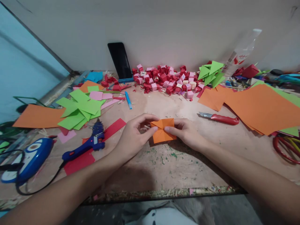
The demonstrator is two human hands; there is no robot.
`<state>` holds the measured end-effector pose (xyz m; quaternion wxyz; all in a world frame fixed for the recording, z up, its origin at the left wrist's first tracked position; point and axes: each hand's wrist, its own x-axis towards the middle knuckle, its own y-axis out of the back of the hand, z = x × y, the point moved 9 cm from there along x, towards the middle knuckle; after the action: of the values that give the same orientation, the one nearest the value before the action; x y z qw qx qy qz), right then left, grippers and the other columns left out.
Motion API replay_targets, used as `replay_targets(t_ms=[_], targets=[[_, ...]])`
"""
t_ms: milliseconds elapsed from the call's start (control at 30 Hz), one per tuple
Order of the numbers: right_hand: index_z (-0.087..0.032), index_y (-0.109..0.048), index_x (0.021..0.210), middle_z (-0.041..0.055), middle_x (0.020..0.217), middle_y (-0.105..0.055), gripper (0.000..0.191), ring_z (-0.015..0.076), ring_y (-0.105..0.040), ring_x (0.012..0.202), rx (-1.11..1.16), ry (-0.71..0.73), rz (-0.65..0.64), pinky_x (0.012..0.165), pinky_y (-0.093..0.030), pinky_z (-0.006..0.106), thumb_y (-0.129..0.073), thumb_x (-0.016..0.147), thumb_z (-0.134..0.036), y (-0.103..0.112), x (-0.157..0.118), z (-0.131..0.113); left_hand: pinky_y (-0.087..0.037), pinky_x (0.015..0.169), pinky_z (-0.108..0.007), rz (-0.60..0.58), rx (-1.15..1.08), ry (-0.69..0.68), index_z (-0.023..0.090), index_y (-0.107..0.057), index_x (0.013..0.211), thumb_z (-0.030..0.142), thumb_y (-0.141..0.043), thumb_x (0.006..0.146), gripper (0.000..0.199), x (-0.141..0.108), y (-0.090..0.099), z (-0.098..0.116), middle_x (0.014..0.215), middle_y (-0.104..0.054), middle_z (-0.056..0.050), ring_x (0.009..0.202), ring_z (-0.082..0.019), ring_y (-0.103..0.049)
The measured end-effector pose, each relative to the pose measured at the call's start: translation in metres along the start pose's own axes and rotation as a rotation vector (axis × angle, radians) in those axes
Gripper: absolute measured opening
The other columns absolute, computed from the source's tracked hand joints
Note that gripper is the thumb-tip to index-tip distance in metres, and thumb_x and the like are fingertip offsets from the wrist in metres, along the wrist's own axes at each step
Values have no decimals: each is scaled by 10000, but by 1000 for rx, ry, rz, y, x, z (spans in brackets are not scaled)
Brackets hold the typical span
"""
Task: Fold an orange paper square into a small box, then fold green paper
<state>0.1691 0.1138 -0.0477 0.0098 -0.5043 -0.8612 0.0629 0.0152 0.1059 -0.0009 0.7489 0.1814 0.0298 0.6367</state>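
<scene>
A small folded orange paper square (pixel 161 136) is held up between both hands over the middle of the table. My left hand (pixel 138 132) pinches its left edge, thumb on the front face and fingers behind. On the right edge, my right hand (pixel 185 132) grips it the same way, its thumb near the centre of the square. Creases meet at the middle of the paper, and a folded flap shows along its upper left. The fingertips behind the paper are partly hidden.
A blue glue gun (pixel 89 143), green paper pieces (pixel 79 107) and a blue-white device (pixel 32 156) lie left. Small red and pink paper boxes (pixel 164 78) and a phone (pixel 119 61) stand behind. Right are a red-handled cutter (pixel 220 118), orange sheets (pixel 264 107) and red-handled scissors (pixel 282 150).
</scene>
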Motion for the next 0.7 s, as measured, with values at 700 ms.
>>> replay_targets(t_ms=[700], targets=[[-200, -809, 960, 31, 921, -764, 177, 162, -658, 791, -13, -2, 7, 745, -502, 281, -732, 927, -356, 0, 0, -1, -581, 830, -276, -1, 3, 0, 228, -734, 1068, 170, -724, 894, 184, 1, -1, 0, 1092, -746, -10, 957, -156, -700]])
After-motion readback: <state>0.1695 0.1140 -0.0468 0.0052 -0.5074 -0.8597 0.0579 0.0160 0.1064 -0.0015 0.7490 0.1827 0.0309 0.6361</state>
